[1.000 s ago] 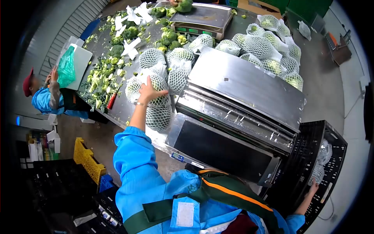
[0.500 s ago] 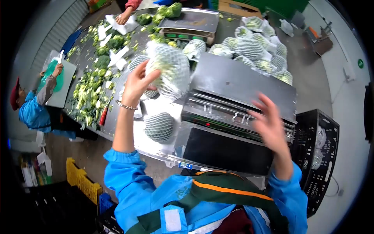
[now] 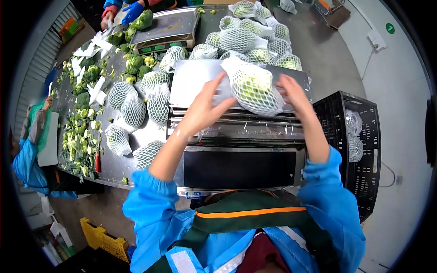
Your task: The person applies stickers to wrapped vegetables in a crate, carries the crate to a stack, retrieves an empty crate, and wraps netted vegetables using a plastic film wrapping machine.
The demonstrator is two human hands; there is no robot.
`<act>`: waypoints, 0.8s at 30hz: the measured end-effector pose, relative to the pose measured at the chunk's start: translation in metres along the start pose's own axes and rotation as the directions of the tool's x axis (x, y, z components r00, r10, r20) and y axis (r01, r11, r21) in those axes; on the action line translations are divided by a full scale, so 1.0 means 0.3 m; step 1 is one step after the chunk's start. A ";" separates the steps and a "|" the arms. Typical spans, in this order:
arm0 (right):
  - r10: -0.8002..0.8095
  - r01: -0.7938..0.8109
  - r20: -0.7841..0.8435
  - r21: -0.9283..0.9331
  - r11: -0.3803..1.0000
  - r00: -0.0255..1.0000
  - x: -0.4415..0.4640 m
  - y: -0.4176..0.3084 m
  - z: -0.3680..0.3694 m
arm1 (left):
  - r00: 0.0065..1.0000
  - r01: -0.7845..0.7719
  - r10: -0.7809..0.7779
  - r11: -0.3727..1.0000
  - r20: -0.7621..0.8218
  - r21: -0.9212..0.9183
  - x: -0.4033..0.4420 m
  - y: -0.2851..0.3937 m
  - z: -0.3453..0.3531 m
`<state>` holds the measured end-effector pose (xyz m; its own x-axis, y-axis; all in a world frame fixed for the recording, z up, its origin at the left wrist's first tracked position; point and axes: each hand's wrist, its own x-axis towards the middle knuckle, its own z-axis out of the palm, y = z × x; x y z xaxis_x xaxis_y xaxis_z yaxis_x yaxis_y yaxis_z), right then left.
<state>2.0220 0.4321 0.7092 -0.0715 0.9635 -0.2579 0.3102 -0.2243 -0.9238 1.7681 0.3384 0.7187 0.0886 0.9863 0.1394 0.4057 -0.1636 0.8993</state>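
A head of broccoli in a white foam net [image 3: 255, 88] is over the front part of the wrapping machine's metal top [image 3: 193, 75]. On its left side is my left hand [image 3: 202, 109], open, with thumb and fingers spread; the thumb tip is close to the net. My right hand [image 3: 296, 98] is at the right side of the net, its blurred fingers apart and bent against the edge. I cannot tell whether the broccoli rests on the metal or is slightly above it. The machine's black front plate [image 3: 239, 168] lies below both hands.
More netted broccoli [image 3: 239, 41] is piled behind the machine, and several netted heads [image 3: 133, 109] lie left. Trimmings [image 3: 79, 141] and a red-handled knife [image 3: 98, 160] are farther left. A scale [image 3: 166, 29] stands behind. A black crate [image 3: 371, 154] is at right. Two people work nearby.
The netted broccoli has moved right, from beside the machine to over its top. My left hand has moved right with it, and my right hand has come up to its other side. The view has shifted right.
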 end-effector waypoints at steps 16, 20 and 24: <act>-0.178 0.228 0.346 -0.107 0.968 0.921 -0.470 0.128 -0.407 | 0.891 0.400 -0.371 0.914 0.261 -0.068 -0.417 0.107 -0.090; -0.754 0.540 0.286 0.554 0.634 0.591 -0.328 -0.004 -0.518 | 0.936 -0.036 0.190 0.890 0.296 -0.455 -0.280 0.321 -0.178; -0.362 0.380 -0.159 0.611 0.695 0.918 0.103 -0.062 -0.432 | 0.916 -0.355 0.386 0.907 -0.108 0.228 0.132 0.269 -0.182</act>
<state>2.1369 0.4849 0.7552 -0.0275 0.9894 0.1428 -0.3906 0.1209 -0.9126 1.7546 0.3656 0.8194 0.1398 0.8430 0.5195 0.5440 -0.5038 0.6711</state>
